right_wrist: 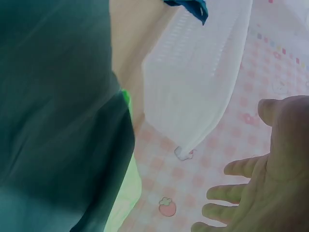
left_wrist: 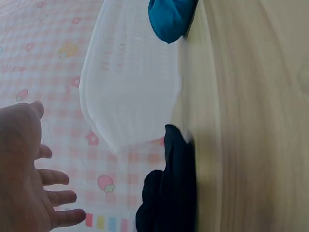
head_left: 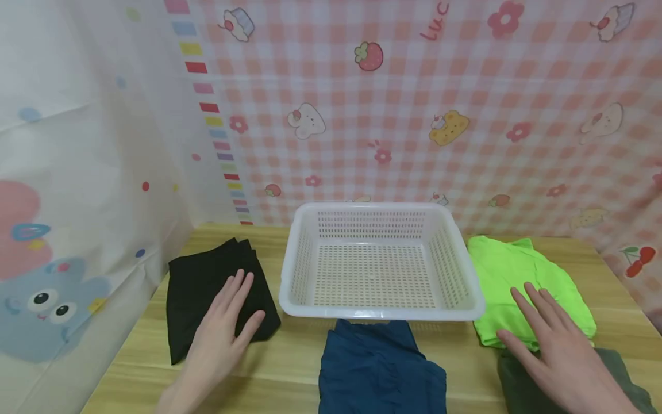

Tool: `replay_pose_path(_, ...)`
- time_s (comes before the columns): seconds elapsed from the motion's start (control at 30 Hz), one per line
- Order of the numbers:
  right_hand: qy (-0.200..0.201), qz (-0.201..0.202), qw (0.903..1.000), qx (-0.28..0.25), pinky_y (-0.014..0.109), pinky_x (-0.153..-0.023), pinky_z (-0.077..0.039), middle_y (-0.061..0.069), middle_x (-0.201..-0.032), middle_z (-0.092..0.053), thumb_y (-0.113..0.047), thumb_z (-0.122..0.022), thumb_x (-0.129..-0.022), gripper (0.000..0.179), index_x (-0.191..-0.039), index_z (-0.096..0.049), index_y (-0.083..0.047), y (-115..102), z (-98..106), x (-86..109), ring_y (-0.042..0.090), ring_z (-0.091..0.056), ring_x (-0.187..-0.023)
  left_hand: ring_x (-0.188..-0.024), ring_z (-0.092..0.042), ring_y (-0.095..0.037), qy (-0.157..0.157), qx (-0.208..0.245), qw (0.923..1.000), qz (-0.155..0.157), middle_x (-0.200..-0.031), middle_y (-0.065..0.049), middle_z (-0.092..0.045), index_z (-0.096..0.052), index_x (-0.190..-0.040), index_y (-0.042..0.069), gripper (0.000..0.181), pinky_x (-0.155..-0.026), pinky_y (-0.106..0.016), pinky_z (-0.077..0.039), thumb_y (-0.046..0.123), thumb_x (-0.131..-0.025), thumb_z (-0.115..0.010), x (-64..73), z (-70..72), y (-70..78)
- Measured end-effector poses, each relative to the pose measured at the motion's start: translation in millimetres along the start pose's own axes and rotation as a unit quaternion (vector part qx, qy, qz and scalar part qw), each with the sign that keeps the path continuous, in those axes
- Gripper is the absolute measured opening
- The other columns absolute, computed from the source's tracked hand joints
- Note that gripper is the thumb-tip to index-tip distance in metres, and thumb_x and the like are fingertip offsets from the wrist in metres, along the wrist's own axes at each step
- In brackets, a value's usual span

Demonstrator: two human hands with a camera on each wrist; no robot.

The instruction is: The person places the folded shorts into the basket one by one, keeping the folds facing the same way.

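My left hand [head_left: 223, 319], fingers straight, hovers over the folded black cloth [head_left: 207, 282] on the left side of the table. On the right, my right hand [head_left: 561, 345] is held with spread fingers above the neon green cloth [head_left: 517, 270] and a dark grey-green cloth [head_left: 522, 379]. Neither hand holds anything. In the left wrist view the left hand [left_wrist: 24, 174] shows apart from the black cloth [left_wrist: 174, 188]; in the right wrist view the right hand [right_wrist: 270, 179] is likewise apart from the dark green cloth [right_wrist: 58, 106].
A white perforated plastic basket [head_left: 380, 313] stands at the middle back of the wooden table [head_left: 134, 368], with no cloth inside. A folded navy blue cloth [head_left: 383, 368] lies in front of it. Behind hangs a pink checked curtain [head_left: 341, 155]; a white printed sheet [head_left: 103, 172] hangs at left.
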State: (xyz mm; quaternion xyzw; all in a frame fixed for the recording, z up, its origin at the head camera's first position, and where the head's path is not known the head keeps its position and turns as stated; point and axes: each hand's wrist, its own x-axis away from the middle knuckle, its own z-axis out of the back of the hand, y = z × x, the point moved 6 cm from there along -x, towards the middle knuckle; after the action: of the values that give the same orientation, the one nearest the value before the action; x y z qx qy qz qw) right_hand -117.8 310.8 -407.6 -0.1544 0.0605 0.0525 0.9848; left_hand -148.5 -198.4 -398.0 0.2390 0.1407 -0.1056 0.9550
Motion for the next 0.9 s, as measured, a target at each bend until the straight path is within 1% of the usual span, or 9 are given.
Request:
replay_pose_path(0.1,-0.009,-0.003,0.9999,-0.009,0.080,-0.117,-0.019,0.029,-0.174,-0.017,-0.049,-0.060,-0.105,0.085,-0.168,-0.020,-0.008,-5.2,-0.2,-0.3,0.052,-0.006,-0.162,-0.153,-0.041,-0.045,0.026,0.015,0.9994,-0.015,-0.169,-0.016,-0.041,-0.038,-0.164,0.016,0.069,-0.118,-0.066,-0.040,0.029,-0.103,-0.068,1.0,-0.6,3.5)
replay_pose_path(0.23,-0.025,-0.006,0.9995,-0.021,0.081,-0.115,-0.021,0.027,-0.175,-0.016,-0.050,-0.060,-0.105,0.086,-0.169,-0.020,-0.010,-11.6,-0.9,0.8,0.052,-0.006,-0.163,-0.152,-0.043,-0.044,0.036,0.017,0.9989,-0.026,-0.168,-0.015,-0.042,-0.039,-0.163,0.017,0.069,-0.117,-0.064,-0.040,0.030,-0.103,-0.068,2.2,-2.0,7.6)
replay_pose_path(0.33,-0.036,-0.008,0.9991,-0.021,0.079,-0.111,-0.027,0.027,-0.175,-0.017,-0.052,-0.059,-0.105,0.085,-0.168,-0.022,-0.010,-17.2,-2.1,2.4,0.052,-0.009,-0.162,-0.151,-0.045,-0.043,0.045,0.006,0.9983,-0.036,-0.167,-0.015,-0.044,-0.041,-0.163,0.016,0.069,-0.121,-0.056,-0.040,0.030,-0.101,-0.070,5.5,-1.7,10.9)
replay_pose_path(0.4,-0.045,-0.011,0.9988,-0.017,0.077,-0.111,-0.029,0.026,-0.175,-0.018,-0.054,-0.059,-0.104,0.085,-0.168,-0.023,-0.009,-21.2,-3.6,3.5,0.052,-0.010,-0.162,-0.150,-0.046,-0.042,0.054,0.003,0.9973,-0.049,-0.167,-0.015,-0.045,-0.042,-0.162,0.016,0.070,-0.129,-0.039,-0.035,0.028,-0.100,-0.072,8.6,-1.2,14.0)
replay_pose_path(0.43,-0.047,-0.010,0.9988,-0.014,0.077,-0.111,-0.030,0.027,-0.174,-0.020,-0.054,-0.059,-0.104,0.085,-0.167,-0.025,-0.008,-23.6,-4.0,3.3,0.053,-0.012,-0.161,-0.149,-0.047,-0.042,0.060,0.001,0.9965,-0.058,-0.166,-0.015,-0.045,-0.042,-0.162,0.016,0.071,-0.129,-0.035,-0.034,0.027,-0.099,-0.073,10.6,-1.0,15.9)
replay_pose_path(0.57,-0.048,-0.004,0.9988,-0.009,0.075,-0.111,-0.031,0.028,-0.172,-0.024,-0.053,-0.063,-0.102,0.086,-0.166,-0.029,-0.007,-33.9,-5.5,3.8,0.054,-0.018,-0.159,-0.148,-0.048,-0.042,0.070,0.005,0.9937,-0.087,-0.166,-0.014,-0.047,-0.043,-0.162,0.016,0.073,-0.128,-0.007,-0.010,0.024,-0.097,-0.075,16.3,-1.8,23.2)
replay_pose_path(0.63,-0.044,0.003,0.9990,-0.010,0.074,-0.111,-0.032,0.028,-0.171,-0.026,-0.051,-0.065,-0.101,0.085,-0.166,-0.030,-0.007,-39.4,-5.3,4.4,0.055,-0.021,-0.157,-0.147,-0.048,-0.043,0.071,0.007,0.9930,-0.095,-0.165,-0.014,-0.047,-0.043,-0.161,0.015,0.073,-0.127,-0.005,-0.008,0.022,-0.096,-0.076,18.2,-2.7,26.0)
replay_pose_path(0.67,-0.043,0.006,0.9990,-0.011,0.074,-0.112,-0.032,0.028,-0.171,-0.026,-0.051,-0.065,-0.101,0.085,-0.166,-0.030,-0.008,-42.1,-5.5,4.8,0.055,-0.022,-0.157,-0.148,-0.048,-0.042,0.070,0.009,0.9929,-0.096,-0.166,-0.014,-0.047,-0.044,-0.161,0.016,0.074,-0.124,-0.002,-0.003,0.022,-0.095,-0.077,19.1,-3.2,26.9)
replay_pose_path(0.9,-0.034,0.035,0.9984,-0.028,0.072,-0.111,-0.037,0.025,-0.171,-0.030,-0.046,-0.068,-0.100,0.083,-0.166,-0.032,-0.010,-55.5,-7.9,9.0,0.052,-0.024,-0.158,-0.153,-0.044,-0.031,0.082,0.025,0.9883,-0.126,-0.162,-0.016,-0.051,-0.045,-0.161,0.016,0.078,-0.128,-0.005,-0.008,0.017,-0.091,-0.080,27.6,-3.7,37.4)
